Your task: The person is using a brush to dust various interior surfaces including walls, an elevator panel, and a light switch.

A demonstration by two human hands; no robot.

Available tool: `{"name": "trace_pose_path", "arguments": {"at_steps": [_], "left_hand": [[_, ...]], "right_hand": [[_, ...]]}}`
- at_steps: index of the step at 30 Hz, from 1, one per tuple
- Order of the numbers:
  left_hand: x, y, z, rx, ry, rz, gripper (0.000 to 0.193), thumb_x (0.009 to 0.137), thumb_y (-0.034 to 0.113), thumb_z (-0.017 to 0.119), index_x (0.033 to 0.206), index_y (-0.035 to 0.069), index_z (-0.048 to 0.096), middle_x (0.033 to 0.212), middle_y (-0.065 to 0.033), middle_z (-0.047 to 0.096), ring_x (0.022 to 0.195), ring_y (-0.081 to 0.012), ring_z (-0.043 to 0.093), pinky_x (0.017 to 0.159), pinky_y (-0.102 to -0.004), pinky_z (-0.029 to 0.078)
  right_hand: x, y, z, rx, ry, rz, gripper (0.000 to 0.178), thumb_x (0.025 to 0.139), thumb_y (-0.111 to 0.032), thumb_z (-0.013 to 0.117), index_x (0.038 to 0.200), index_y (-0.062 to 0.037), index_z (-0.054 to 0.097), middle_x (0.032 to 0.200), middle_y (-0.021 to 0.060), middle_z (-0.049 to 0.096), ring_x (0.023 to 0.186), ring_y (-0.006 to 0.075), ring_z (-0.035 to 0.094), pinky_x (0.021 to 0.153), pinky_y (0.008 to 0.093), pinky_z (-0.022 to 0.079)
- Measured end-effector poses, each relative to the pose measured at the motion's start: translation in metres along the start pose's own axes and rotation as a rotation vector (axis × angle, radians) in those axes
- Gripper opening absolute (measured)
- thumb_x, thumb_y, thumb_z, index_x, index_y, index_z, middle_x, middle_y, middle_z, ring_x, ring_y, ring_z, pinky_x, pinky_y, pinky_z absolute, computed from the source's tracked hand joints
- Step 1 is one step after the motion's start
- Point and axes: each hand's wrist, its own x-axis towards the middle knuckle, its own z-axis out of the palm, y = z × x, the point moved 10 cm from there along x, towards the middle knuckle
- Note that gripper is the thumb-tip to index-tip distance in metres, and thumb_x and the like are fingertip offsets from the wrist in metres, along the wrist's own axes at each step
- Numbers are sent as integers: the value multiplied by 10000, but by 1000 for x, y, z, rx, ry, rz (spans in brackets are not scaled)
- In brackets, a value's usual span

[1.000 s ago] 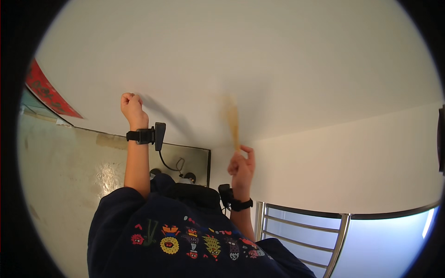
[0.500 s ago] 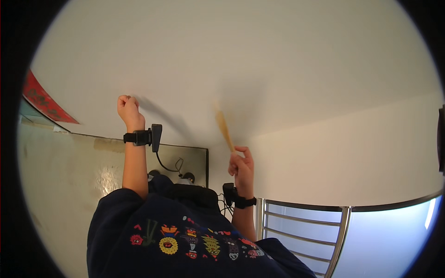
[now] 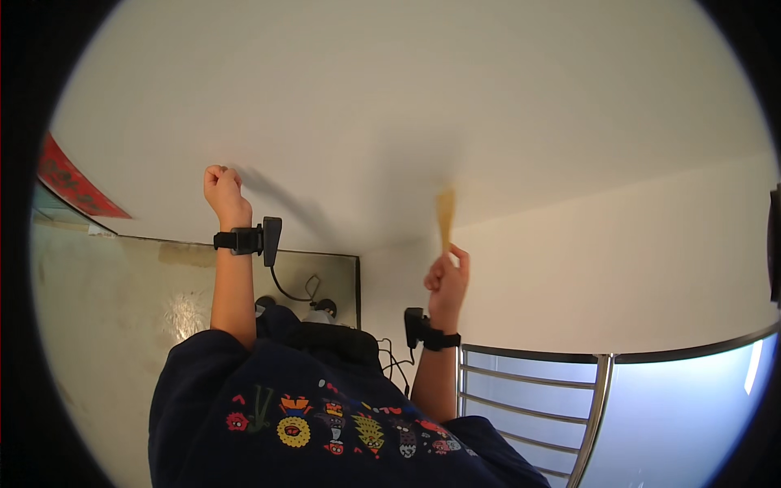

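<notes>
My left hand [image 3: 224, 193] is raised in front of the pale wall [image 3: 325, 98], its fingers curled closed. Whatever it may hold is hidden from this view, and I cannot tell whether it touches the wall. Farther right, my right hand [image 3: 447, 285] grips the narrow end of a tan flat brush-like tool [image 3: 445, 214]. This tool points up toward the wall and widens at its far end; motion blurs it, so its exact kind is unclear. A soft shadow falls on the wall beside and above it.
Black straps with small devices and cables circle both wrists. A metal railing [image 3: 602, 407] stands at lower right. A red printed strip [image 3: 77, 183] hangs on the wall at far left. Glossy floor [image 3: 122, 325] lies at lower left, my feet on it.
My right hand has moved to the right and slightly up, and the tan tool has swung from leaning left to nearly upright. My left hand stays almost where it was.
</notes>
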Motion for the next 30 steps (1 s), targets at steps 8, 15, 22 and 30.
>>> {"name": "trace_pose_path", "arguments": {"at_steps": [8,15,22,30], "left_hand": [[6,-1,2,3,-31,9,261,642,-142,413,635,105,328,615,25,340,530,-89,304,477,-215,264],[4,6,1,-10,-6,23,253,645,-138,411,639,101,329,608,21,339,524,-97,305,480,-218,266],[-1,-16,4,31,-80,-66,244,653,-132,420,644,100,344,613,9,373,527,-98,316,487,-219,282],[32,-9,19,58,-196,140,251,657,-130,454,630,90,338,631,7,377,561,-95,325,510,-219,298]], "right_hand": [[-23,27,59,-70,-361,83,178,854,-50,463,1031,-59,450,569,-11,360,432,59,288,407,210,257],[-9,15,-25,102,58,18,178,879,-102,456,1053,-67,447,616,-11,361,456,67,293,413,207,258],[-47,5,-98,183,386,-102,121,899,-206,480,926,-94,441,585,-19,342,448,70,287,410,209,256],[-118,32,-178,306,755,-309,190,872,-145,496,1032,-78,419,593,-14,351,453,67,277,400,214,234]]}}
